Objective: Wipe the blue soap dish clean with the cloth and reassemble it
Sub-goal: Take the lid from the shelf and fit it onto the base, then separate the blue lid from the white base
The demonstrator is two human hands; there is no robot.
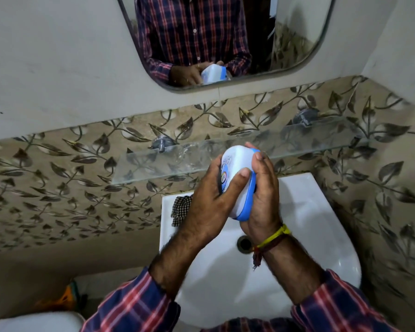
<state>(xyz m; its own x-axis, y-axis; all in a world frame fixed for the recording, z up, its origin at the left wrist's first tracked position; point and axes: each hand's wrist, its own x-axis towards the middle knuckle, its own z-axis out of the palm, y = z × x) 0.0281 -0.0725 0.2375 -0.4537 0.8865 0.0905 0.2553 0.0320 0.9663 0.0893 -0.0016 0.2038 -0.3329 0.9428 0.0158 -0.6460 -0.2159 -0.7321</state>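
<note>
The soap dish (240, 178), a blue base with a white lid closed on it, is held on edge above the white sink (321, 212). My left hand (209, 202) grips its lid side, thumb laid across the white top. My right hand (264, 197) cups the blue base side, fingers curled over the upper end. The checked cloth (180, 209) lies on the sink's back left rim, partly hidden behind my left hand, and neither hand touches it.
A glass shelf (168, 161) on metal brackets runs along the leaf-patterned tiled wall just behind the dish. Above it hangs a mirror (292, 32) reflecting my hands. The sink drain (244, 244) sits below my right wrist. A white object (34, 322) is at the bottom left.
</note>
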